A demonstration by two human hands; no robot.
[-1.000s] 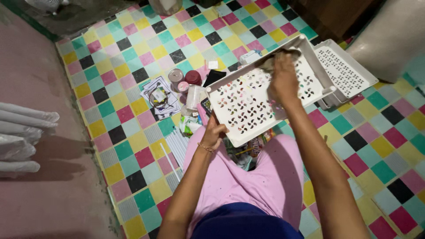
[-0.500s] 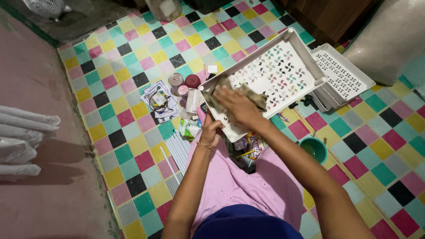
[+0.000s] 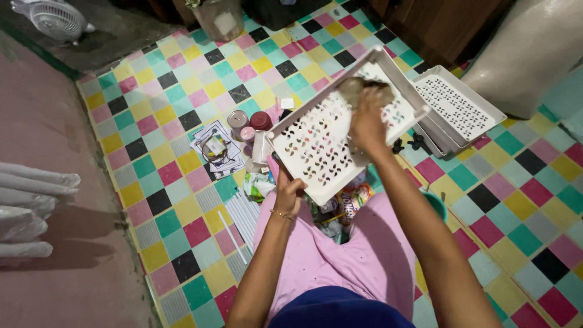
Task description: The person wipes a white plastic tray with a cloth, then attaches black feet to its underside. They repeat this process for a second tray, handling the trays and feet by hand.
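A: Cloth (image 3: 363, 87) is bunched under your right hand (image 3: 368, 121), which is closed on it and pressed against the far end of the white perforated tray (image 3: 316, 146).

B: And your left hand (image 3: 287, 192)?

A: It grips the tray's near edge, holding it tilted above your lap.

B: Around it?

A: Stacked white trays (image 3: 458, 109) lie just right; tins (image 3: 249, 123) and papers (image 3: 215, 149) sit left on the checkered floor (image 3: 176, 182).

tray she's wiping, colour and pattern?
White tray, perforated with rows of small pinwheel-like cutouts; the head view shows it best.
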